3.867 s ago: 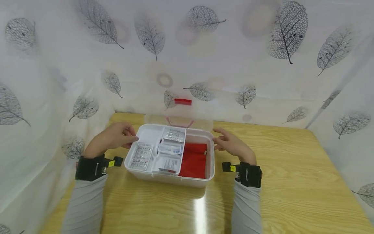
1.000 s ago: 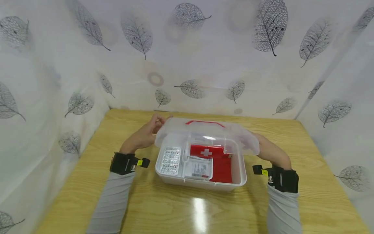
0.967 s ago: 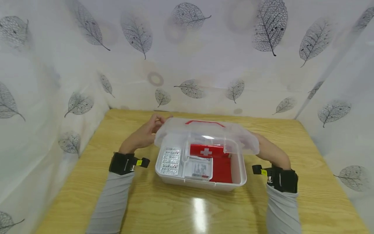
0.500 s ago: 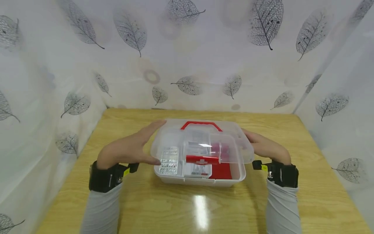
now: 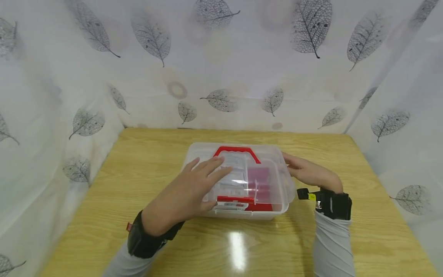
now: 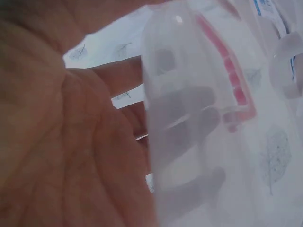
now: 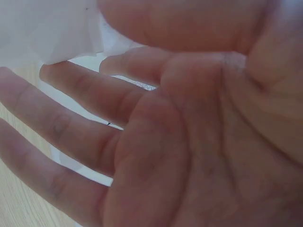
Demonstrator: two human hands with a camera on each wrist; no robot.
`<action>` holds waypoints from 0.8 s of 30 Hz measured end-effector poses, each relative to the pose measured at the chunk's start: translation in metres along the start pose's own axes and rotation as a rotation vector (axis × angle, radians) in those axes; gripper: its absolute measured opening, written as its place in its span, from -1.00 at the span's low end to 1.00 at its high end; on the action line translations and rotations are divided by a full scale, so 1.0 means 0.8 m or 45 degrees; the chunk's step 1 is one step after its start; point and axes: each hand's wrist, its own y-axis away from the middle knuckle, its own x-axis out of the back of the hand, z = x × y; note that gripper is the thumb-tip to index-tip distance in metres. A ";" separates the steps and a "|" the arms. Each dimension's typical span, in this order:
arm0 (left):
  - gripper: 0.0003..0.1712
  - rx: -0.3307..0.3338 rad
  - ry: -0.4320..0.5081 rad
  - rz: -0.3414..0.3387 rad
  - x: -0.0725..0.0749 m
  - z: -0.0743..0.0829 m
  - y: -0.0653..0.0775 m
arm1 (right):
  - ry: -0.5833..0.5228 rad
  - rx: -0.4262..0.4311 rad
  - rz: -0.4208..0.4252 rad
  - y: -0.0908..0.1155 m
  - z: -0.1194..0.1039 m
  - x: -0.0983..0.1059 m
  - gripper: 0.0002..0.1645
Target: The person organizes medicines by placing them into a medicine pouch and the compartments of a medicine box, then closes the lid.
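A first-aid box with a white base (image 5: pixel 242 216) sits on the table. Its clear lid (image 5: pixel 273 154), with a red carrying handle (image 5: pixel 238 149) and a red front latch (image 5: pixel 235 199), is tilted down close over the base, leaving a narrow gap at the front. My left hand (image 5: pixel 188 194) lies over the lid's left part with fingers extended; in the left wrist view its fingers show blurred through the frosted plastic. My right hand (image 5: pixel 311 173) is at the lid's right side, fingers fairly straight and fingertips right at its edge. Through the gap a red pouch (image 5: pixel 261 207) shows.
The box stands on a wood-grain table (image 5: pixel 346 231). A white curtain (image 5: pixel 242 65) with dark leaf prints hangs behind the table and along both sides.
The lid has swung from standing back, fully raised, to nearly down over the base. My left hand has moved from the lid's left side onto its top; my right stays at the right side.
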 end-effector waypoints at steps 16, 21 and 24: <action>0.05 0.036 -0.057 0.020 -0.016 0.014 -0.006 | -0.029 -0.051 0.084 -0.003 -0.009 0.003 -0.17; 0.03 -0.100 -0.067 0.157 -0.010 0.007 -0.007 | -0.075 -0.027 0.083 -0.003 -0.005 0.003 -0.19; 0.01 -0.170 -0.058 0.195 -0.007 0.001 -0.007 | -0.092 -0.036 0.089 -0.003 -0.003 0.004 -0.23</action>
